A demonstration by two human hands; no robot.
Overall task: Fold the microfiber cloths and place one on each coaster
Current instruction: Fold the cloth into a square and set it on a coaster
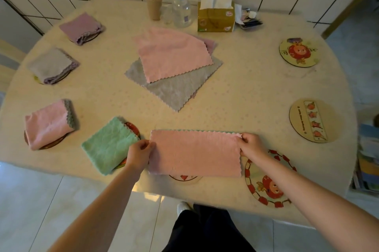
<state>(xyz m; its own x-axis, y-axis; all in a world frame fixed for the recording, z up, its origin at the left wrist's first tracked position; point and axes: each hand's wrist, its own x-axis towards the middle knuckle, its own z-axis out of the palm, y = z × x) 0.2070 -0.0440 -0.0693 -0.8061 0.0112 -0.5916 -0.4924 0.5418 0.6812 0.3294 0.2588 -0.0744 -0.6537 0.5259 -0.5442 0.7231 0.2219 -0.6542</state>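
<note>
Pink cloth (194,152) lies folded in half as a long strip at the near edge of the table (246,91), a green edge showing along its far side. Both hands pinch its short ends — the left hand (139,154) has curled fingers closed on the left end, the right hand (251,145) nips the far right corner between thumb and fingertips. Under the strip, a coaster (185,178) peeks out at the near edge. Just beside the left fingers sits a folded green cloth (108,146) on its own coaster, and further left a folded pink one (48,124). Beneath the right wrist lies a bare red-bordered coaster (264,186); two more bare coasters (298,52) lie well beyond the right fingers. Straight ahead of both hands, unfolded cloths (174,67) are stacked — pink on grey.
</note>
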